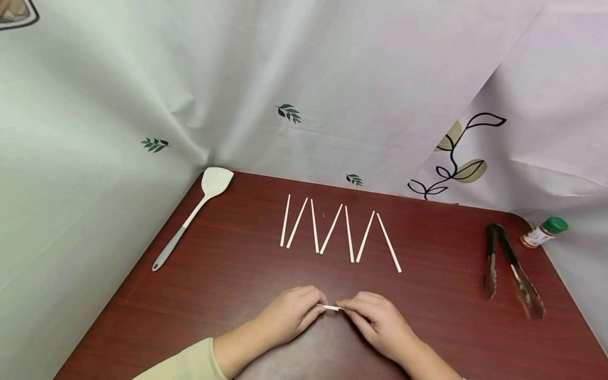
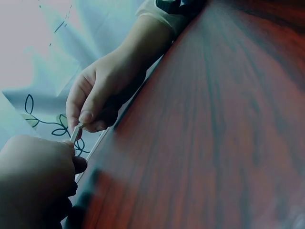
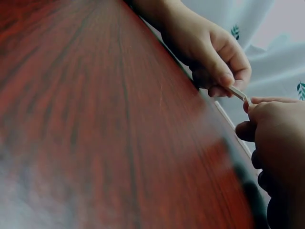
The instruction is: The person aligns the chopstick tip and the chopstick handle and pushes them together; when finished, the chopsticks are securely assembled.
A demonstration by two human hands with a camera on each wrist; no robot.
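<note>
Both hands meet low over the near middle of the table in the head view. My left hand point(image 1: 295, 313) pinches a short white stick point(image 1: 331, 307) between thumb and fingertips. From the other side, my right hand point(image 1: 377, 321) pinches the far end, where a small greyish bit shows. Most of the piece is hidden by fingers. The right wrist view has the white stick point(image 3: 238, 93) spanning the small gap between the fingertips. Beyond the hands, several thin white sticks point(image 1: 331, 229) lie in a zigzag row on the table.
A white spatula point(image 1: 192, 214) with a grey handle lies along the left edge. At the right are metal tongs point(image 1: 520, 279) with dark handles, spread apart, and a spice jar point(image 1: 543, 232) with a green lid. Pale leaf-printed cloth point(image 1: 332, 105) stands behind the dark red table point(image 1: 228, 264).
</note>
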